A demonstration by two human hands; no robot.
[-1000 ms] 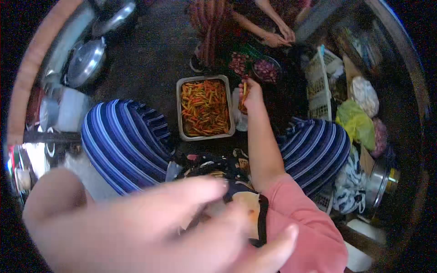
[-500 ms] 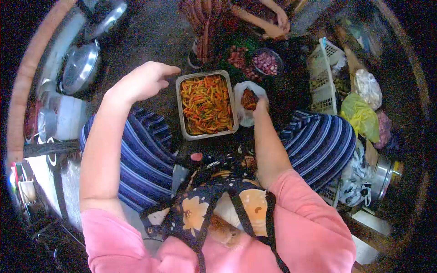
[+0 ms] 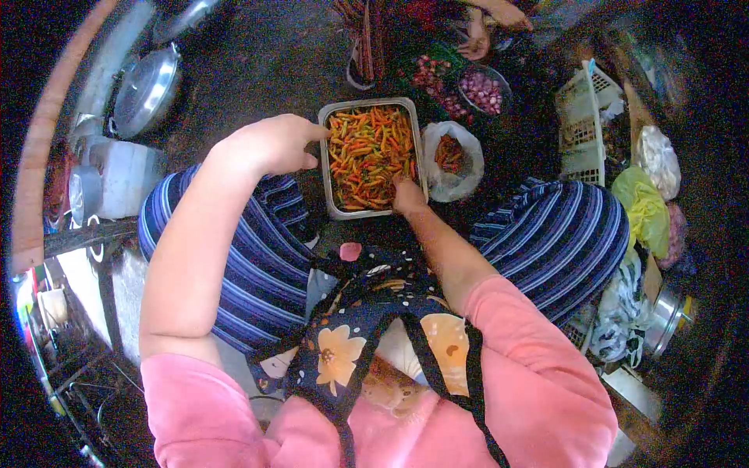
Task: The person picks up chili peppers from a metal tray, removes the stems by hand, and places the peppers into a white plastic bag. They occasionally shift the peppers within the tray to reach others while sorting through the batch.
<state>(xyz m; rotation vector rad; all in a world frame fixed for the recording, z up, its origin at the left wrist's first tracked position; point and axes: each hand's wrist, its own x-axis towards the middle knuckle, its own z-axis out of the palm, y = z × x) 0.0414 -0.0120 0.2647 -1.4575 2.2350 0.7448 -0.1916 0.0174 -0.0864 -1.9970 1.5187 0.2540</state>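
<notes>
A rectangular metal tray (image 3: 326,184) full of red, orange and green chilies (image 3: 370,152) lies in front of me. My left hand (image 3: 285,144) is at its left side, with the index finger reaching over the rim and the thumb apart. It appears to hold nothing. My right hand (image 3: 408,195) dips into the tray's near right corner, touching the chilies; its fingertips are partly hidden, so I cannot see whether it grips any. Beside the tray on the right, an opened clear plastic bag (image 3: 462,181) contains a small heap of darker red chilies (image 3: 449,154).
Beyond the bag are a bowl of peeled shallots (image 3: 482,92) and more shallots (image 3: 431,76) on the floor. Another person's hand (image 3: 474,43) is near them. A white plastic crate (image 3: 581,129) and a yellow bag (image 3: 644,207) stand right; a lidded metal pot (image 3: 148,90) is left.
My right hand has moved left from the plastic bag into the tray. My left hand has come closer to the tray's left rim. The whole view has shifted slightly.
</notes>
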